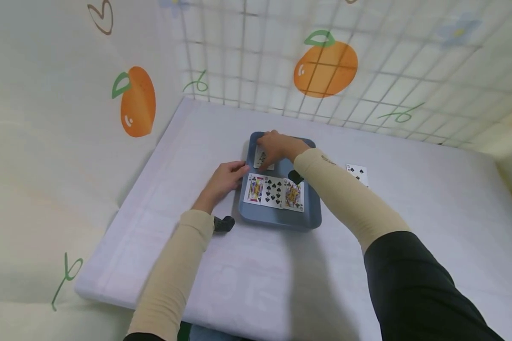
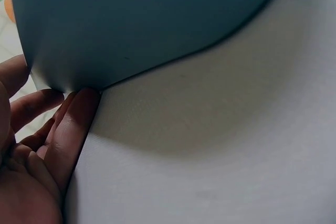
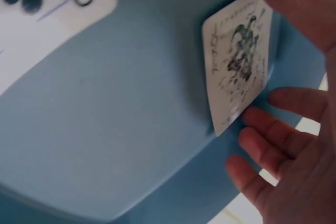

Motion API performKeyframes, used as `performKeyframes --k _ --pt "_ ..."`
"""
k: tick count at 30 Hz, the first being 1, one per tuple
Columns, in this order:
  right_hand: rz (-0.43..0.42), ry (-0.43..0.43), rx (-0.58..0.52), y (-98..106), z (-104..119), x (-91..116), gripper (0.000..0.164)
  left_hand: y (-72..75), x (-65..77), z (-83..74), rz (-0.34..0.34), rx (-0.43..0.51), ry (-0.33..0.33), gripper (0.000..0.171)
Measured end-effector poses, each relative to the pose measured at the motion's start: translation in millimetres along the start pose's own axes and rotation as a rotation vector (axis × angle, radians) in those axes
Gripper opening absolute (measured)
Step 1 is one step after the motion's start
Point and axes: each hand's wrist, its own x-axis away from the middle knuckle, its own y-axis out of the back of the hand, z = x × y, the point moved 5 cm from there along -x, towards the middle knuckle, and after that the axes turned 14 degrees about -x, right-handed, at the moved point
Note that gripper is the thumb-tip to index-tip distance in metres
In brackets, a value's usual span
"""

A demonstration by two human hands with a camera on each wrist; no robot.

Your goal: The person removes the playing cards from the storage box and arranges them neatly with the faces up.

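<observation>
A joker card (image 3: 239,59) with a dark print lies at the upper left of the blue tray (image 1: 273,219). My right hand (image 1: 278,148) reaches over it, thumb at one edge and fingertips at the opposite one, pinching it between them. In the head view that hand hides part of the card. Against the tray's left wall rest the loosely extended fingers of my left hand (image 1: 225,181). Below the joker, a row of face cards and a black spot card spans the tray: a face card (image 1: 255,189), a spot card (image 1: 273,192) and a queen (image 1: 294,195).
To the right of the tray lies one spade card (image 1: 357,173), partly behind the right sleeve. A white cloth (image 1: 239,270) covers the table. A wire grid (image 1: 260,61) and a printed curtain (image 1: 68,142) stand at the back and left.
</observation>
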Motion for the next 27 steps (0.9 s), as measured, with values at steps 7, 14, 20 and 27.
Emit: performKeyframes --k 7,14,20,27 --pt "-0.014 -0.042 -0.020 3.9 4.0 0.9 0.100 0.3 -0.2 -3.3 -0.005 -0.006 -0.008 0.048" --pt "-0.002 -0.058 -0.052 1.1 4.8 0.6 0.099 -1.0 -1.0 0.0 -0.004 -0.013 0.005 0.049" --pt "-0.009 -0.055 -0.064 0.5 2.2 4.2 0.099 -2.9 0.3 -1.9 -0.002 -0.011 0.004 0.050" --pt "-0.014 -0.020 -0.021 1.8 5.4 9.0 0.093 -2.1 -0.8 0.9 -0.007 -0.016 0.025 0.051"
